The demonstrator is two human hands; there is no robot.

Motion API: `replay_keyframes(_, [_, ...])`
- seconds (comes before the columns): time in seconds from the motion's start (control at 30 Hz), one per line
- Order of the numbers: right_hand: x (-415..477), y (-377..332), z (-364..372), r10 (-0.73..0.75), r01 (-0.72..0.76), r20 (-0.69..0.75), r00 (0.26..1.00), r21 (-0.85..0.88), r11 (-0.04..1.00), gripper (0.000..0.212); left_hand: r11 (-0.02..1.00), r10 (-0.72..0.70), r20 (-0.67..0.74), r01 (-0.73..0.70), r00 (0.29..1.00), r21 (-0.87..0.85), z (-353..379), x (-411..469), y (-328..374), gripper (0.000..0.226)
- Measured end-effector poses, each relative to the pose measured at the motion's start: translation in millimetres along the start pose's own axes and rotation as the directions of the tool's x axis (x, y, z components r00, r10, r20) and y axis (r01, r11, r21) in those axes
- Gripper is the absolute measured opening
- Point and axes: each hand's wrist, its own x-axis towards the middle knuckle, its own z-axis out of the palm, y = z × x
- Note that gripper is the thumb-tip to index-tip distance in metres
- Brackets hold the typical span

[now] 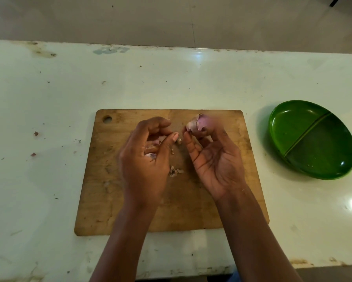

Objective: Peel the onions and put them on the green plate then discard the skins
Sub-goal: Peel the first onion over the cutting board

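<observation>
My right hand [213, 157] is raised over the wooden cutting board [101, 190], palm up, its fingers curled round a small purple onion [197, 124] with pale skin partly loose. My left hand [146, 157] hovers beside it, fingers curled; bits of purple skin [151, 155] stick to its fingers and a scrap seems pinched inside. More skin scraps [175, 171] lie on the board between my hands. The green divided plate [311, 139] stands to the right of the board, with nothing in it.
The white table [48, 110] is worn and stained, with tiny skin flecks [36, 133] on its left part. Its far edge borders a grey floor, and its near edge runs just below the board.
</observation>
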Motion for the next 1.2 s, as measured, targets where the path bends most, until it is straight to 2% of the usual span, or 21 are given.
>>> replay_keyframes(0.1, [1, 1, -3, 0.012, -0.012, 0.033, 0.999, -0.016, 1.000, 0.037, 1.000, -0.010, 0.010, 0.010, 1.000, 0.026, 1, -1, 0, 0.020])
replay_keyframes(0.27, [3, 4, -7, 0.032, -0.026, 0.102, 0.994, -0.062, 0.998, 0.044, 1.000, 0.015, 0.033, -0.015, 0.999, 0.001, 2, -1, 3, 0.023])
replay_keyframes(0.47, [6, 7, -11, 0.035, -0.017, 0.171, 0.985, -0.108, 0.994, 0.071, 0.998, 0.028, 0.010, -0.027, 1.000, -0.049, 4, -1, 7, 0.028])
replay_keyframes(0.63, [7, 6, -13, 0.043, -0.018, 0.204, 0.978, -0.119, 0.993, 0.062, 0.998, 0.028, 0.020, -0.027, 0.999, -0.063, 4, -1, 5, 0.028])
replay_keyframes(0.7, [6, 6, -12, 0.050, -0.029, 0.191, 0.980, -0.111, 0.993, 0.055, 0.997, 0.048, 0.036, -0.045, 0.998, -0.066, 4, -1, 4, 0.031])
replay_keyframes(0.8, [2, 4, -7, 0.072, -0.055, 0.142, 0.987, -0.118, 0.991, 0.032, 0.995, 0.087, 0.095, -0.081, 0.992, -0.062, 4, -1, 3, 0.039])
replay_keyframes(0.97, [-2, 3, -3, 0.095, -0.075, 0.072, 0.993, -0.245, 0.967, 0.043, 0.970, 0.237, 0.148, -0.242, 0.960, 0.018, 6, -2, 4, 0.031])
replay_keyframes(1.1, [-3, 3, -3, 0.091, -0.078, 0.029, 0.995, -0.306, 0.949, 0.046, 0.975, 0.220, 0.166, -0.222, 0.961, -0.005, 7, -3, 5, 0.035])
replay_keyframes(1.2, [-1, 4, -3, 0.081, -0.075, 0.006, 0.997, -0.341, 0.937, 0.059, 0.984, 0.177, 0.178, -0.178, 0.968, -0.006, 8, -3, 5, 0.038])
